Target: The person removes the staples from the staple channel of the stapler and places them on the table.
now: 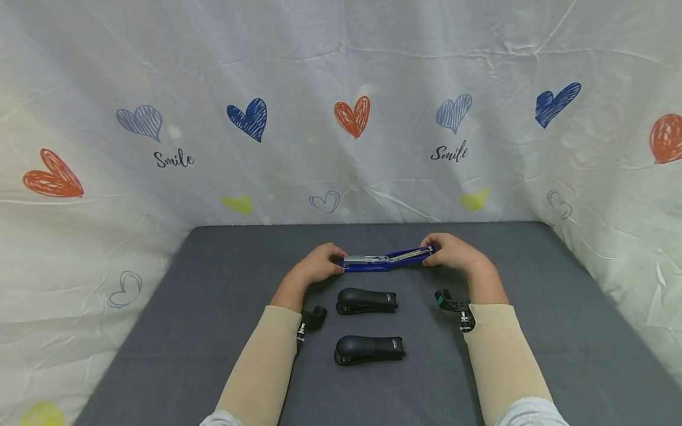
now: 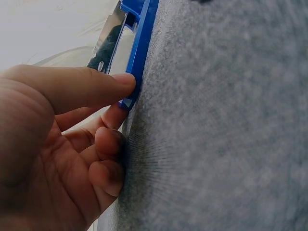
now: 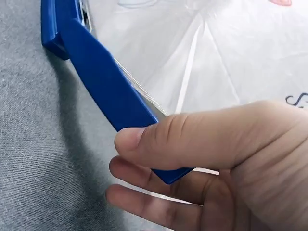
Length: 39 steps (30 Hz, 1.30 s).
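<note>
light: bright, even | shadows: soft, faint | head view: edges bowed | wrist views: close surfaces blurred

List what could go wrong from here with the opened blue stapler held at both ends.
1. The left hand only pinches the tip of the blue stapler against the grey mat; it could slip.
2. The right hand holds the raised top arm, which might snap down on fingers.
3. The exposed metal staple track and spring sit near the fingertips and could nick them.
</note>
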Each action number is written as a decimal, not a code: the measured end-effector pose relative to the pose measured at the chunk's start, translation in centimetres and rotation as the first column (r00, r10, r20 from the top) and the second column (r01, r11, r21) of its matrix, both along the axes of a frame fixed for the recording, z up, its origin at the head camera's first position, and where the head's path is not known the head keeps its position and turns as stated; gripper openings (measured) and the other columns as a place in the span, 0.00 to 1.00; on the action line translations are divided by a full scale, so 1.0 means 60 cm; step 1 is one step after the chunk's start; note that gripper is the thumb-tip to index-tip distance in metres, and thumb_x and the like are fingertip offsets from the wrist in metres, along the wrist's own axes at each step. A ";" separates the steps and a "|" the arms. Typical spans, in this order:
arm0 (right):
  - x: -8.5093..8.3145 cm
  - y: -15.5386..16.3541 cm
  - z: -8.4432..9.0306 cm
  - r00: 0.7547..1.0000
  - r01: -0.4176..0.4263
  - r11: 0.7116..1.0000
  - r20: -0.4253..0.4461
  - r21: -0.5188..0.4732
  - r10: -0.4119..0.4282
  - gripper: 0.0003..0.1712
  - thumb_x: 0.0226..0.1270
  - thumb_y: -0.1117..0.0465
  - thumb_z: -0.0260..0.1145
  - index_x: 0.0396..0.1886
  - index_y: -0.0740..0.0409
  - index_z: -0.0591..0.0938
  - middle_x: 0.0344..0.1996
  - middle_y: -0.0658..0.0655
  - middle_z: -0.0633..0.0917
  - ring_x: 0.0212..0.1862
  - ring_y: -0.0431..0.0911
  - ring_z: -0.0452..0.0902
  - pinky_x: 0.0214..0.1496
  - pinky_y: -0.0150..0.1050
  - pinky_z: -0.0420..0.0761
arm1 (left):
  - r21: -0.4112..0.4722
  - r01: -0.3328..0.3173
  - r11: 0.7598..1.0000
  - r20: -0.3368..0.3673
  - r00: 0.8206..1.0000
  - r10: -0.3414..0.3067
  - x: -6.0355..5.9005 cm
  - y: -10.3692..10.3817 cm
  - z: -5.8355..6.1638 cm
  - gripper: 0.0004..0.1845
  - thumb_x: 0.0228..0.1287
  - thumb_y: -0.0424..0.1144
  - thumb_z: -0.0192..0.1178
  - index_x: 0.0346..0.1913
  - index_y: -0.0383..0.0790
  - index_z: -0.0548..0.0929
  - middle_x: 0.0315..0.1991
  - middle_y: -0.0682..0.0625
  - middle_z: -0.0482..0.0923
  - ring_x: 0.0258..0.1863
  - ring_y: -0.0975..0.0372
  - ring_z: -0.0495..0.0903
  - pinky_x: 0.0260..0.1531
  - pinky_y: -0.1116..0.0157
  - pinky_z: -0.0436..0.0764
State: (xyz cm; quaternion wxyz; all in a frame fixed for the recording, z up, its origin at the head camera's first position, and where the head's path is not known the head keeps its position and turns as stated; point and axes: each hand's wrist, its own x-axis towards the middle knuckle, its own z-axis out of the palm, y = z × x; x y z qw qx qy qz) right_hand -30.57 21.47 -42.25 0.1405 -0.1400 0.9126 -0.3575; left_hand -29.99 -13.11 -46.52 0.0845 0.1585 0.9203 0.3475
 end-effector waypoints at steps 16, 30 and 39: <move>0.026 -0.040 0.051 0.996 0.011 0.997 -0.090 0.079 -0.004 0.27 0.72 0.58 0.69 0.66 0.64 0.76 0.60 0.68 0.79 0.61 0.62 0.75 0.59 0.58 0.75 | 0.005 0.009 1.000 -0.005 1.000 -0.009 -0.003 -0.001 0.002 0.17 0.66 0.31 0.68 0.57 0.35 0.86 0.55 0.43 0.80 0.55 0.51 0.77 0.62 0.50 0.73; 0.040 -0.113 0.045 0.961 -0.130 0.990 -0.238 0.059 0.141 0.24 0.71 0.60 0.70 0.64 0.62 0.79 0.60 0.62 0.81 0.63 0.57 0.75 0.63 0.56 0.74 | 0.011 0.012 1.000 0.012 1.000 -0.012 -0.002 -0.006 0.000 0.18 0.66 0.32 0.68 0.58 0.35 0.86 0.56 0.43 0.79 0.56 0.51 0.77 0.61 0.51 0.73; 0.032 -0.147 0.016 0.942 -0.179 0.976 -0.263 0.126 0.207 0.21 0.72 0.61 0.70 0.61 0.62 0.81 0.57 0.60 0.83 0.60 0.57 0.78 0.62 0.55 0.75 | 0.011 0.023 1.000 0.015 1.000 -0.023 -0.003 -0.005 0.006 0.18 0.65 0.32 0.69 0.58 0.35 0.86 0.56 0.42 0.80 0.57 0.51 0.77 0.61 0.51 0.73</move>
